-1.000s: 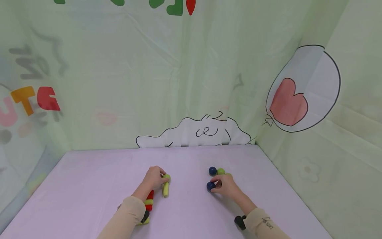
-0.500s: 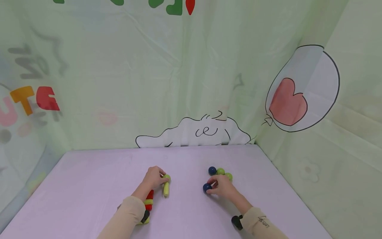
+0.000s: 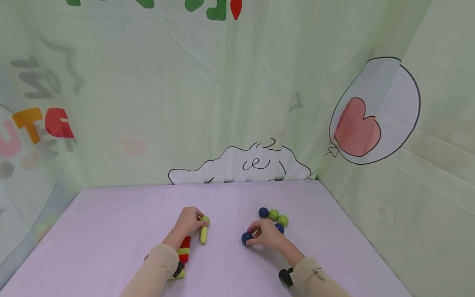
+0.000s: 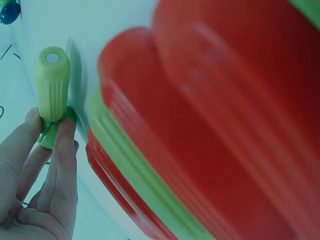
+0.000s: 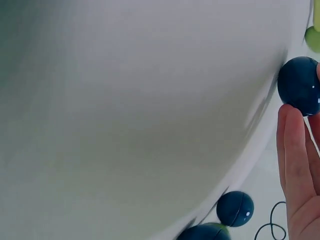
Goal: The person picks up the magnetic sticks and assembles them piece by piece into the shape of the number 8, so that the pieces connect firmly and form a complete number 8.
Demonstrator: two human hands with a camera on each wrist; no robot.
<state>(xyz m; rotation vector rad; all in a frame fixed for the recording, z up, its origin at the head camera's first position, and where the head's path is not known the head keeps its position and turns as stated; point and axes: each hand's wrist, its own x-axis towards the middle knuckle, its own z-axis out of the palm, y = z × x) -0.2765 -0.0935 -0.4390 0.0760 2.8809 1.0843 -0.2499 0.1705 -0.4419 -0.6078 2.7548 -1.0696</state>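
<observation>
My left hand (image 3: 188,220) pinches a green ball (image 3: 205,221) with its thumb and fingers. A yellow-green rod (image 3: 203,235) joins or touches that ball and points toward me; in the left wrist view the rod (image 4: 52,90) shows a round metal spot on its near end. Between the thumb and fingertips of my right hand (image 3: 268,234) is a dark blue ball (image 3: 246,238), low over or on the table. In the right wrist view this blue ball (image 5: 299,85) is cut by the frame's edge.
Beyond my right hand lie a blue ball (image 3: 263,212), two green balls (image 3: 273,214) and another blue ball (image 3: 279,228), partly hidden. Red and yellow-green rods (image 3: 184,251) lie side by side beside my left forearm, which covers some. A fabric wall (image 3: 130,103) closes the table's far edge.
My right hand has slid left and slightly toward me with the blue ball, uncovering a green ball and another blue ball behind. The left hand has shifted only slightly left with its ball and rod.
</observation>
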